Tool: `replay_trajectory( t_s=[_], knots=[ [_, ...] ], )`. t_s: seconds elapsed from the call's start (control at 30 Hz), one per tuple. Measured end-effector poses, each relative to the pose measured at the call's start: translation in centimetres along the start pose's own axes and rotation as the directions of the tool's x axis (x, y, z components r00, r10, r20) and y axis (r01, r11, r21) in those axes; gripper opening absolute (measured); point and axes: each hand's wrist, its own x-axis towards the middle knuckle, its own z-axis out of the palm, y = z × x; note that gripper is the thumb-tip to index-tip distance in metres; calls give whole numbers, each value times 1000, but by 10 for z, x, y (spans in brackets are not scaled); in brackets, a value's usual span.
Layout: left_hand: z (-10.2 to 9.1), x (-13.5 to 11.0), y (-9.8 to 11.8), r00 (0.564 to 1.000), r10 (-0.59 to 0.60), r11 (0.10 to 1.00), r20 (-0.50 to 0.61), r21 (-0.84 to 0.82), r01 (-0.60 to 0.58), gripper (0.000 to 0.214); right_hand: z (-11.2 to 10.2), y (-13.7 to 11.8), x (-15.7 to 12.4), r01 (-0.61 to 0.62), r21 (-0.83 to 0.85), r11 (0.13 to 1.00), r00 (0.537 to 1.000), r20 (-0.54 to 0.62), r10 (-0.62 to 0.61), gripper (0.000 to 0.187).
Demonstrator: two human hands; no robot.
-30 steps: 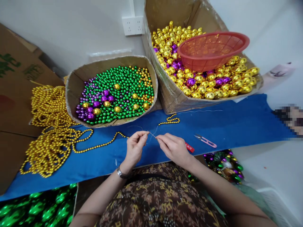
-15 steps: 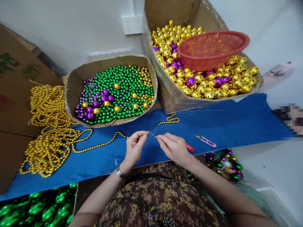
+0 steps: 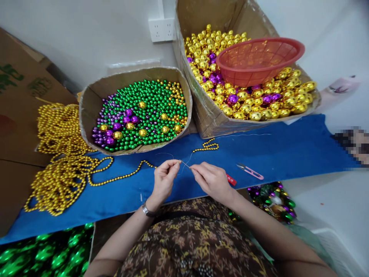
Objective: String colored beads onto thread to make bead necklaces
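My left hand is closed in a pinch, with thumb and forefinger at one end of a thin, straight needle. The other end sits in the pinched fingertips of my right hand. Fine thread curls around the needle and runs up to a short gold bead strand; whether it passes through the needle's eye is too small to tell. A longer gold bead strand leads from the heap at the left to behind my left hand. Part of a red object shows beside my right wrist.
Pink-handled thread snips lie on the blue cloth at the right. Behind stand a box of green, purple and gold beads and a box of gold balls with a red basket. Gold bead strands are heaped left.
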Motion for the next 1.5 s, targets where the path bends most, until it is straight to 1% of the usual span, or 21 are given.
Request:
replay_trajectory(
  t_s=[0.3, 0.47, 0.6, 0.73, 0.93, 1.1, 1.23, 1.3, 1.37, 1.4, 1.43, 1.47, 1.5],
  knots=[
    [1, 0, 0, 1000, -11, 1000, 5, -18, 11, 26, 1, 0, -1, 6, -24, 1000, 1000, 11, -6, 24],
    [3, 0, 0, 999, -38, 997, 14, -70, 38, 24, 1, -2, 0, 29, -57, 998, 1000, 2, -29, 24],
    [5, 1, 0, 996, -84, 987, 14, -139, 86, 25, 3, -2, 1, 48, -67, 997, 999, -21, -50, 23],
    [6, 3, 3, 987, -155, 960, 31, -231, 158, 27, 6, -3, 2, 65, -68, 996, 997, -25, -67, 23],
    [9, 4, 14, 965, -246, 900, 96, -348, 264, 30, 7, -5, 4, 69, -109, 992, 998, 20, -67, 24],
    [10, 5, 22, 949, -290, 874, 125, -368, 316, 29, 7, -7, 8, 89, -153, 984, 995, 63, -80, 27],
    [11, 4, 22, 948, -295, 874, 117, -367, 317, 31, 11, -7, 9, 128, -173, 977, 990, 75, -117, 29],
    [10, 6, 21, 956, -274, 886, 110, -359, 295, 33, 14, -5, 8, 133, -116, 984, 988, 88, -124, 30],
    [6, 9, 19, 971, -223, 920, 83, -311, 238, 35, 15, -2, 8, 103, 34, 994, 986, 126, -106, 30],
    [3, 11, 18, 982, -182, 944, 58, -269, 191, 35, 15, -1, 8, 59, 138, 989, 983, 163, -81, 29],
    [-1, 13, 17, 991, -133, 966, 32, -218, 136, 35, 15, -1, 9, -12, 254, 967, 975, 219, -45, 29],
    [-5, 15, 16, 997, -82, 983, 8, -165, 82, 34, 14, -1, 9, -111, 369, 923, 956, 292, -1, 31],
    [-10, 16, 14, 999, -34, 993, -13, -115, 33, 33, 13, -2, 9, -230, 473, 850, 926, 375, 42, 35]
  ],
)
